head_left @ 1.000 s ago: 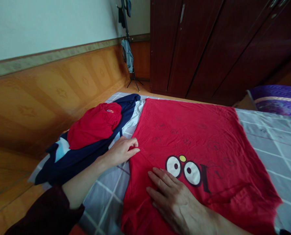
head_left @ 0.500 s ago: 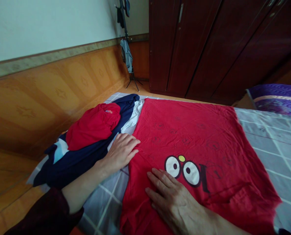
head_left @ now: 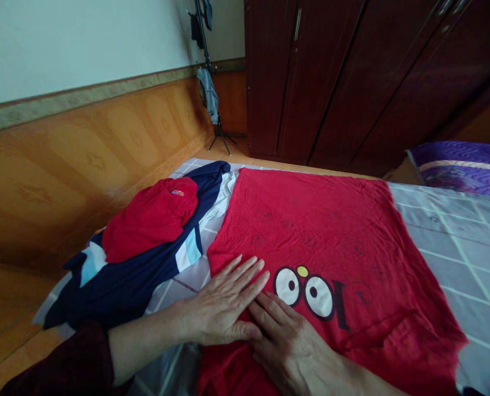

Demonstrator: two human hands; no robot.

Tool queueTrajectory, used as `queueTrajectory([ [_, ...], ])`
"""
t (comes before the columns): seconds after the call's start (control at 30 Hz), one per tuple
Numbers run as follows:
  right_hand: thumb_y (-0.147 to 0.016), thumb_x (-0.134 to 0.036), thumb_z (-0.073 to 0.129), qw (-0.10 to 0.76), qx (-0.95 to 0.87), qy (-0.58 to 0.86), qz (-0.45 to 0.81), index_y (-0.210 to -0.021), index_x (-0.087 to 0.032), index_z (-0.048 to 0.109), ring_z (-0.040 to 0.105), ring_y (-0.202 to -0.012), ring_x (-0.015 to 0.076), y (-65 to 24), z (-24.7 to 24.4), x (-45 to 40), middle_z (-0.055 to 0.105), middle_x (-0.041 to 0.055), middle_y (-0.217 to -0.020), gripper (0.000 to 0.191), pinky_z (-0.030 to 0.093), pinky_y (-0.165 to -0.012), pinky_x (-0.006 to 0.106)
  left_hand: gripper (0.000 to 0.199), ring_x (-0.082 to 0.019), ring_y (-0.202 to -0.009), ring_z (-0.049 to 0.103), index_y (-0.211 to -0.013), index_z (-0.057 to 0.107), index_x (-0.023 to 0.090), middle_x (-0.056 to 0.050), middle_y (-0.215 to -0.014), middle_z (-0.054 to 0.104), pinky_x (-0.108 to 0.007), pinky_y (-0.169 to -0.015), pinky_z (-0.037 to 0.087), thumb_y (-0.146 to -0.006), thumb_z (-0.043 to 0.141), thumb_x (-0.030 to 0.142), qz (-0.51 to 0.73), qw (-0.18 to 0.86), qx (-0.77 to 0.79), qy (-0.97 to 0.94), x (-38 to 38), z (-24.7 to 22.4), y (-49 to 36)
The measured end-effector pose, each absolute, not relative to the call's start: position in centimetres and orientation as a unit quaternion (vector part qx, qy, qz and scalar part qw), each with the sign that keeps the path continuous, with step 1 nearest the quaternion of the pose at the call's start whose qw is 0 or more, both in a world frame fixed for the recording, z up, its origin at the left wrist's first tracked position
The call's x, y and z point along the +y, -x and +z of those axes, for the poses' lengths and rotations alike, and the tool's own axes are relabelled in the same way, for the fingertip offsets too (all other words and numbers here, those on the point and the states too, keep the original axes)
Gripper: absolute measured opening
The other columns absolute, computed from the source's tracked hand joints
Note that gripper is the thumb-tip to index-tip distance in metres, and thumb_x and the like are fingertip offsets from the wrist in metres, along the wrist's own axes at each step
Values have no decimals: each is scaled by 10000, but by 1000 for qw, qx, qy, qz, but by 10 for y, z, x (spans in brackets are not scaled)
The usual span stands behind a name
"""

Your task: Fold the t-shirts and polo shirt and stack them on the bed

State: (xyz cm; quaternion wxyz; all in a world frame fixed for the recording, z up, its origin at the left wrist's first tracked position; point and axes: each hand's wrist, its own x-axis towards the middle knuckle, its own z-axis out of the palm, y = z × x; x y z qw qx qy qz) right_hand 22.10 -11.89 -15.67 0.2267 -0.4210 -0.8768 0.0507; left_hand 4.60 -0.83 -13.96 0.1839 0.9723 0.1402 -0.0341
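Observation:
A red T-shirt (head_left: 310, 212) with a printed pair of cartoon eyes lies spread out on the bed, wrinkled toward its lower right. My left hand (head_left: 224, 302) rests flat on its left part, fingers stretched out. Just to the right, my right hand (head_left: 286, 341) also lies on the shirt with fingers extended, below the printed eyes. The fingertips of the right hand meet or pass under the left hand; I cannot tell which. Neither hand grips the cloth.
Left of the shirt, a bundled red garment (head_left: 149, 220) sits on navy, white and light-blue clothing (head_left: 125, 291). Grey checked bedding (head_left: 475, 247) covers the bed. Beyond stand a dark red wardrobe (head_left: 310, 82) and a coat rack (head_left: 205, 49). Purple quilted bedding (head_left: 467, 159) is at right.
My left hand has moved from the shirt's left edge down and right, onto the cloth beside my right hand. My right hand has barely moved. The view has shifted slightly.

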Motion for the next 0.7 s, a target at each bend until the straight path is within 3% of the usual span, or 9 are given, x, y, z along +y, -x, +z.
queueTrajectory([
  [0.17, -913, -315, 509, 146, -885, 428, 109, -1075, -161, 658, 411, -1301, 245, -239, -109, -129, 516, 116, -1351, 269, 371, -1072, 395, 947, -316, -1430, 36, -1493, -52, 232, -122, -1564, 21, -517, -1137, 142, -815, 413, 703, -15, 177, 133, -975, -11, -145, -45],
  [0.27, -900, -349, 526, 137, -853, 499, 62, -1263, -190, 558, 351, -1340, 256, -267, -91, -149, 387, 118, -1453, 397, 403, -1043, 401, 1056, -373, -1419, 28, -1496, 5, 259, -124, -1566, 1, -581, -1113, 145, -714, 508, 760, -10, 172, 129, -977, -13, -146, -47],
  [0.37, -875, -415, 549, 161, -789, 593, -25, -1425, -178, 365, 239, -1388, 289, -299, -102, -176, 282, 133, -1504, 627, 401, -1034, 454, 1108, -395, -1413, 27, -1494, 4, 268, -123, -1566, -22, -600, -1105, 137, -668, 526, 790, -29, 161, 138, -977, -15, -147, -49],
  [0.47, -851, -522, 542, 139, -743, 652, -52, -1463, -176, 282, 160, -1406, 321, -320, -136, -199, 220, 136, -1526, 749, 336, -1055, 539, 1077, -409, -1408, 42, -1495, 13, 258, -134, -1563, -26, -599, -1099, 150, -688, 472, 805, -38, 145, 138, -979, -15, -148, -50],
  [0.6, -857, -557, 509, 100, -733, 672, -38, -1472, -173, 248, 153, -1407, 314, -325, -166, -209, 211, 136, -1529, 771, 258, -1086, 567, 1071, -419, -1400, 97, -1497, 42, 221, -158, -1559, 14, -603, -1088, 186, -698, 448, 807, -12, 121, 121, -985, -14, -150, -52],
  [0.7, -862, -522, 520, 110, -717, 688, -36, -1473, -163, 247, 159, -1406, 315, -324, -157, -213, 194, 145, -1532, 759, 316, -1065, 551, 1060, -405, -1394, 151, -1498, 88, 200, -164, -1552, 101, -593, -1077, 246, -703, 470, 789, 22, 104, 95, -990, -16, -142, -49],
])
